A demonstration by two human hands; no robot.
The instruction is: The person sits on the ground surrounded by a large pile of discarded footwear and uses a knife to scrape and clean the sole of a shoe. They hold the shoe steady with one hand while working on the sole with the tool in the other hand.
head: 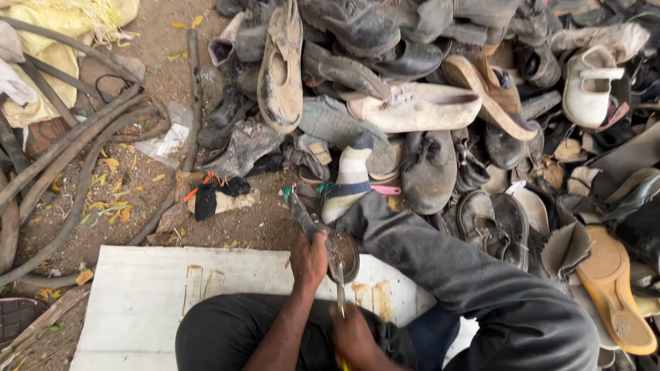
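My left hand point(309, 260) reaches forward from a bent elbow, knuckles up, its fingers curled shut and pressing down. My right hand point(353, 334) sits closer to my body, low between my knees, fist closed. Both forearms are bare. My right leg stretches out ahead, my left folded in.

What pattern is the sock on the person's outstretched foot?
The sock has broad horizontal stripes, dark blue, white and grey-green, seen in the head view.

Bare forearms without sleeves, dark grey trousers point(481, 275), a striped grey-and-cream sock point(350, 175) on one foot.
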